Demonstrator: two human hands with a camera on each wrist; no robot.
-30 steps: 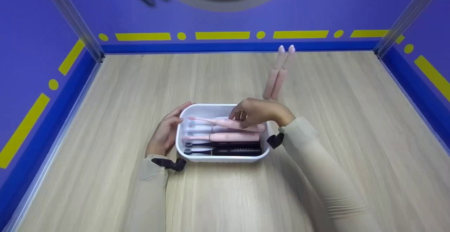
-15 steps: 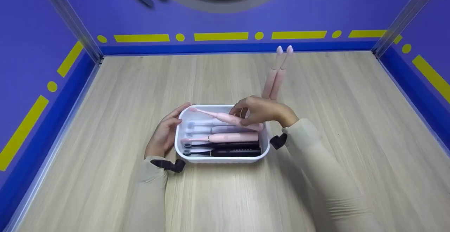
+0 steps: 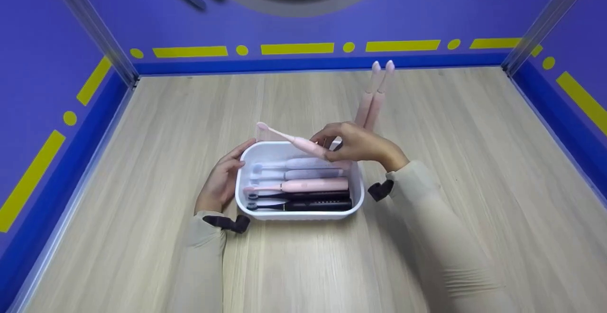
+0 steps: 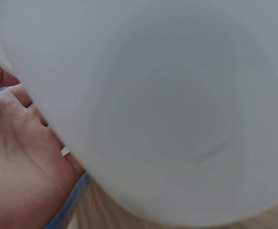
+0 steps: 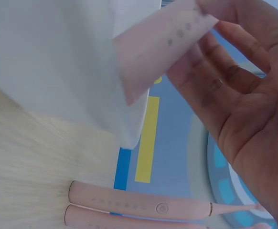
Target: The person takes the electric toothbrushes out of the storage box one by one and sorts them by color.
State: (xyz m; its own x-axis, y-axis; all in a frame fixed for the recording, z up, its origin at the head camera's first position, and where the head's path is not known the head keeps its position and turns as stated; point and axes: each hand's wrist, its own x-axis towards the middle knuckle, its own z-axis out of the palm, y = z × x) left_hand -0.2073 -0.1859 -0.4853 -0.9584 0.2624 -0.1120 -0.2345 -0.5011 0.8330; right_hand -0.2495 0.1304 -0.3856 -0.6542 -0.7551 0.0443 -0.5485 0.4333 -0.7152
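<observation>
My right hand [image 3: 363, 144] pinches a pink electric toothbrush [image 3: 306, 146] by its handle, tilted over the far side of a white plastic bin [image 3: 298, 216]. Its brush head rises past the far rim; in the right wrist view the handle's bottom end [image 5: 153, 57] is still at the bin's wall. At the bin's left side, my left hand [image 3: 219, 182] holds it, thumb at the rim and fingers round the far corner. Inside lie two pale toothbrushes [image 3: 310, 162], a pink toothbrush [image 3: 315, 185] and two black toothbrushes [image 3: 317, 206], heads pointing left.
Two more pink toothbrushes [image 5: 139, 201] stand upright side by side on the wooden table [image 3: 199, 114], behind my right hand. Blue-purple walls [image 3: 303, 28] with yellow marks enclose the table at the back and both sides.
The right hand has lifted the pink toothbrush from inside the bin, its head swinging up and away past the far rim. The left hand stays on the bin.
</observation>
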